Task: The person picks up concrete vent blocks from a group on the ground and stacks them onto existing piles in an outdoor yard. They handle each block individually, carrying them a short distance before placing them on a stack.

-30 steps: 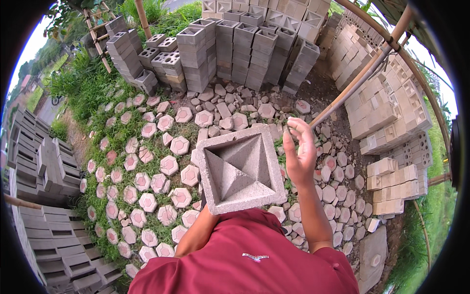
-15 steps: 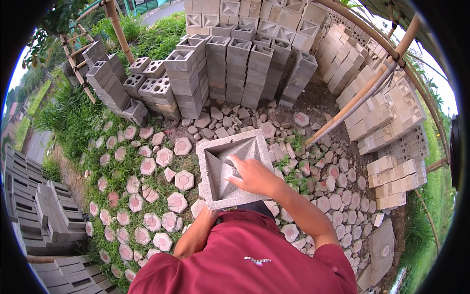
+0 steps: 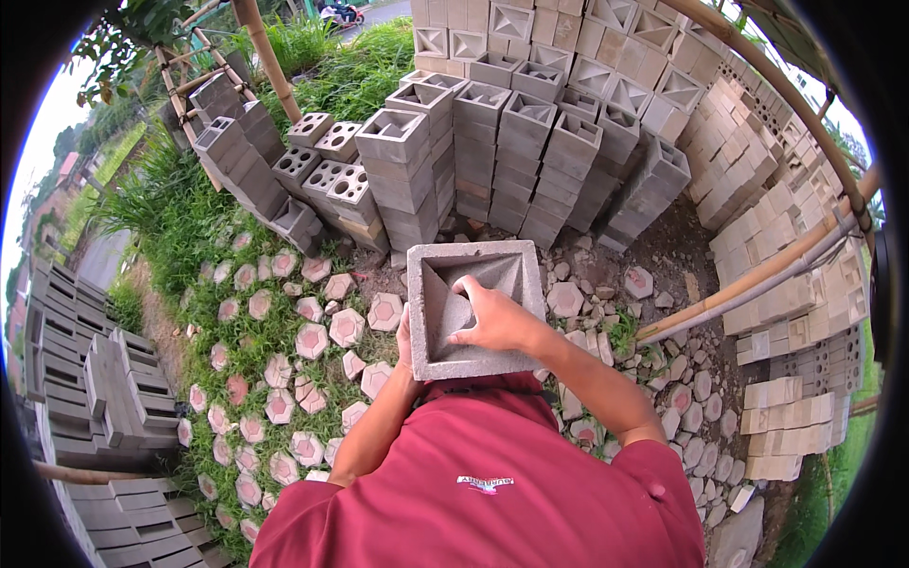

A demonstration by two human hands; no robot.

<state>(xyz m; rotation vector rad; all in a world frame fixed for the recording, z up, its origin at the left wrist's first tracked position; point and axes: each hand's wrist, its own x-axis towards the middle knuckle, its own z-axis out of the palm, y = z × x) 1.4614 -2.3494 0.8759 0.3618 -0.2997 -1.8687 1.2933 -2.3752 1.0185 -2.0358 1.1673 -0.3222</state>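
The left hand [image 3: 405, 343] is holding a concrete block [image 3: 445, 308], grey stacks [image 3: 478, 156] standing beyond it.
Partly hidden, that hand is clasping the block's left side; the right hand [image 3: 502, 322] is hovering half-open inside the block, hold unclear. Weak left support would be risking a drop.

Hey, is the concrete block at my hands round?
No, the concrete block has a squarish rim, and the right hand reaches across it into the recessed face.
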